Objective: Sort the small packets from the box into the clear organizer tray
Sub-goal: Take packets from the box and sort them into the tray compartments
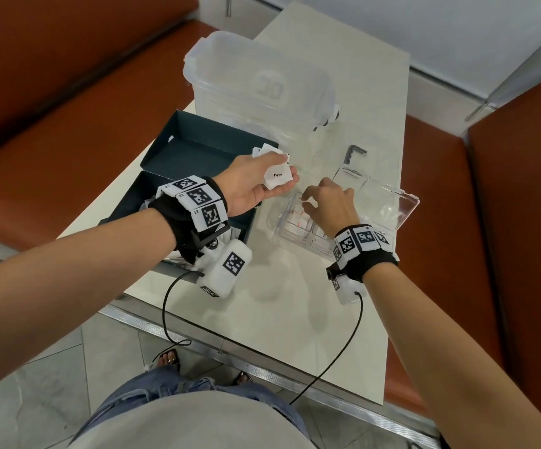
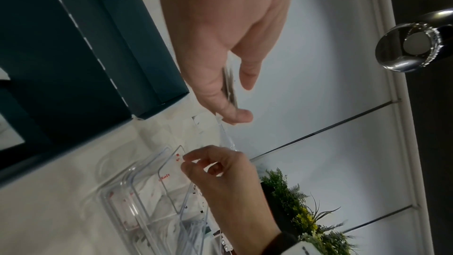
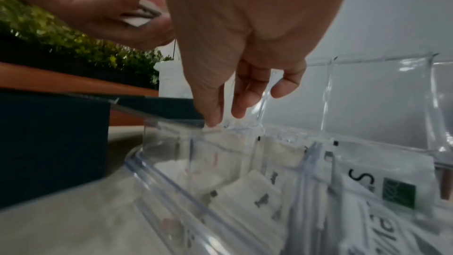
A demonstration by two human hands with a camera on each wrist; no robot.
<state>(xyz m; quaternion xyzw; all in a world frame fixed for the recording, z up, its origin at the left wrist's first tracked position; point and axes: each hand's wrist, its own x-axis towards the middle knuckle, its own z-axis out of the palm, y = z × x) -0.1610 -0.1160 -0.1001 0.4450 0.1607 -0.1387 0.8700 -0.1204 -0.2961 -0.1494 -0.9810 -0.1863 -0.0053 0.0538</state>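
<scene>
My left hand is palm up over the edge of the dark teal box and grips a small stack of white packets; the top one reads "Pepper". The same stack shows edge-on in the left wrist view, packets, and from below in the right wrist view, packets. My right hand hovers over the far left compartment of the clear organizer tray. Its fingers point down at the tray rim with nothing between them. White packets lie in several compartments, including one marked "Salt".
The tray's clear lid lies open to the right. A large translucent lidded container stands behind the box. A dark bent metal key lies on the white table. Brown benches flank the table.
</scene>
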